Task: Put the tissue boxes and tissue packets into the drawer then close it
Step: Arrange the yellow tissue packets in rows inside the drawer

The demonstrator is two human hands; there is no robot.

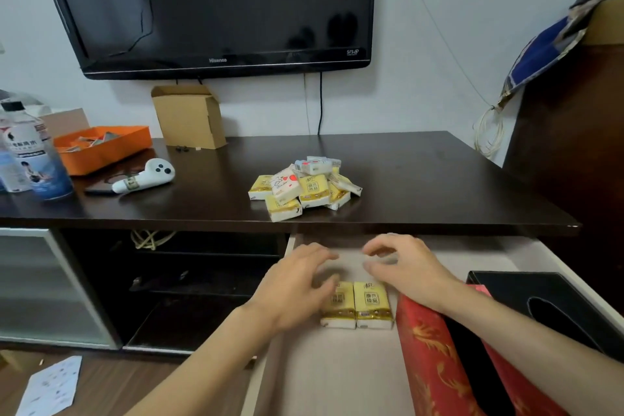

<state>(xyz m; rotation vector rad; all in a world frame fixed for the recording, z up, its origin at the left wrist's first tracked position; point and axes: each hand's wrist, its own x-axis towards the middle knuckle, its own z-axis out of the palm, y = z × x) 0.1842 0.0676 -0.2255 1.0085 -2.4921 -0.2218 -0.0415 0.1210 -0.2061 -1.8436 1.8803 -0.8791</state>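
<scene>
Yellow tissue packets side by side in the open drawer, both hands just above them

Pale drawer floor, and here we are: the two packets sit touching each other near the drawer's back, label up. The left hand hovers over the left packet, fingers spread and loose, gripping nothing; the right hand hangs just behind the right packet, thumb and fingers curled but apart, also empty. Along the drawer's right side stands a red tissue box with gold pattern, and a black tissue box just beyond it against the right wall. Up on the dark wooden tabletop, a heap of tissue packets waits close to the front edge, right above the drawer's back; a white controller lies further left
</scene>
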